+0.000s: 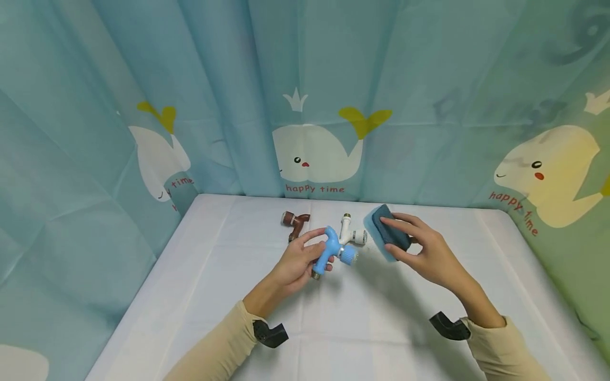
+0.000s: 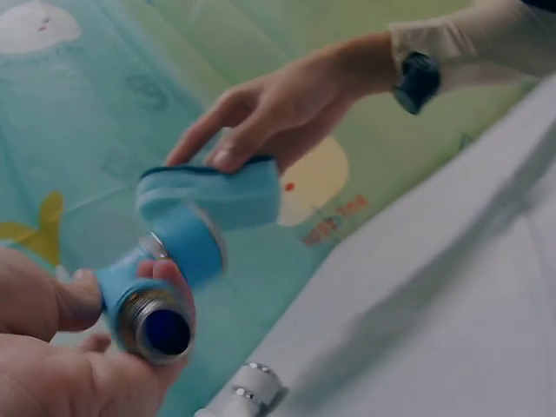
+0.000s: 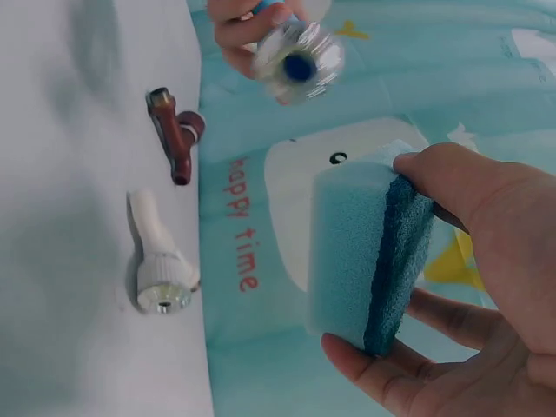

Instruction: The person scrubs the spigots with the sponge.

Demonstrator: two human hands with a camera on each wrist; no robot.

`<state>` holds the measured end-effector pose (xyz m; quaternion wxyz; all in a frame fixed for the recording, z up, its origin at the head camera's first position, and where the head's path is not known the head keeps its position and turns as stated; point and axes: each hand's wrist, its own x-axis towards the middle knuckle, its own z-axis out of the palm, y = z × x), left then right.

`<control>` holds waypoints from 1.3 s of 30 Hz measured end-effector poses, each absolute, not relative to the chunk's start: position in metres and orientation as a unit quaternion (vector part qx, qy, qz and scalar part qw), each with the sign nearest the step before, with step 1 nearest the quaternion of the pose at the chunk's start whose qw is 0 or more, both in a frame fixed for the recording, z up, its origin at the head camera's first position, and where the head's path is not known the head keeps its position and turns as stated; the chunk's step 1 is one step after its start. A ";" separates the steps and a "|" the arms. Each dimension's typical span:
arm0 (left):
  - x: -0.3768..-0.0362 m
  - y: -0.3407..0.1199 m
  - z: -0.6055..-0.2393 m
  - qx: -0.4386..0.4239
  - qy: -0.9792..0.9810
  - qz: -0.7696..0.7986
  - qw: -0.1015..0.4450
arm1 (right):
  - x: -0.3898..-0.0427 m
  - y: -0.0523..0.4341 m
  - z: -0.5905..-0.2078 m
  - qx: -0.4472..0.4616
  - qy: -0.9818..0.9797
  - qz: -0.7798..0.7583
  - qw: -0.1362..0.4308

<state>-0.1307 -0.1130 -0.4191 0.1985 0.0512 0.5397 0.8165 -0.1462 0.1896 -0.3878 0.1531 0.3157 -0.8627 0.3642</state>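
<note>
My left hand (image 1: pixel 297 259) grips a blue plastic tap (image 1: pixel 332 250) above the white table; its threaded metal end (image 2: pixel 156 328) points at the left wrist camera. To its right, my right hand (image 1: pixel 419 246) holds a blue sponge (image 1: pixel 386 232) with a dark scouring side, thumb on one edge and fingers on the other. In the right wrist view the sponge (image 3: pixel 365 252) fills the middle and the blue tap (image 3: pixel 295 61) is blurred at the top. Sponge and tap are a short gap apart.
A white tap (image 1: pixel 351 232) and a brown tap (image 1: pixel 295 222) lie on the white tablecloth (image 1: pixel 362 328) behind my hands. Whale-print curtains (image 1: pixel 314 106) close off the back and both sides. Black wrist mounts (image 1: pixel 270 333) sit on both sleeves.
</note>
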 end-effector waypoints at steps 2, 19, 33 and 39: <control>-0.133 -0.117 -0.420 0.060 0.531 0.816 0.218 | -0.145 0.193 -0.387 0.313 -0.864 0.364 0.154; -0.131 -0.124 -0.427 0.095 0.454 0.840 0.281 | -0.144 0.190 -0.388 0.315 -0.859 0.376 0.146; -0.133 -0.124 -0.435 0.092 0.527 0.821 0.201 | -0.143 0.187 -0.390 0.317 -0.860 0.375 0.136; -0.135 -0.123 -0.429 0.091 0.620 0.766 0.142 | -0.140 0.162 -0.385 0.353 -0.852 0.345 0.176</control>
